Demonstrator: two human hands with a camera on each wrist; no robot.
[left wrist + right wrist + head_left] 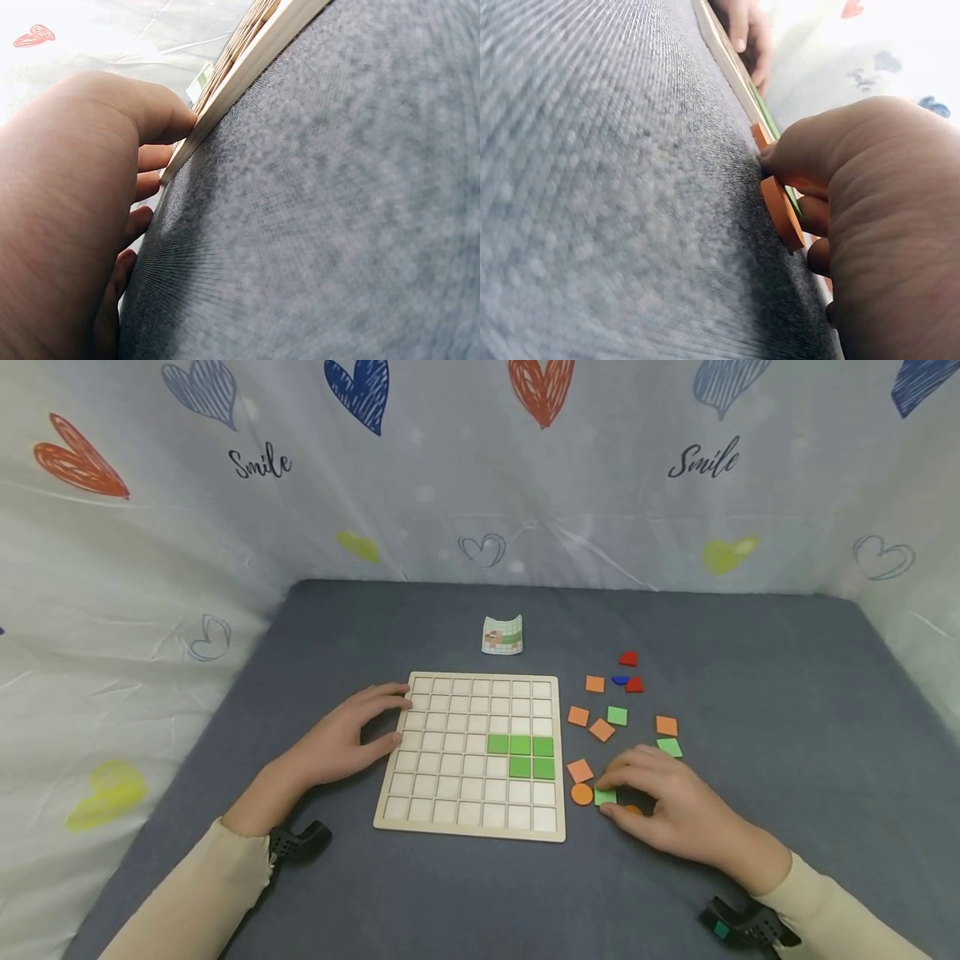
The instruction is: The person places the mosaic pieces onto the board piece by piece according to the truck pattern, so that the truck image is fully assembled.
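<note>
A wooden grid board [468,832] lies on the dark cloth, with several green squares [520,745] filling cells at its right side. My left hand [341,739] rests against the board's left edge; its thumb and fingertips touch the rim, also seen in the left wrist view. Right of the board, my right hand [671,802] pinches a green square tile [605,797] between thumb and fingers, low at the cloth. An orange round piece [781,214] lies beside the thumb in the right wrist view, partly covered by the hand in the head view. Another orange disc [582,794] lies just left of the tile.
Loose orange squares [580,771], green squares [617,716], red pieces [628,658] and a blue piece [620,680] are scattered right of the board. A small picture card [502,636] stands behind it. A printed curtain [420,485] hangs at the back.
</note>
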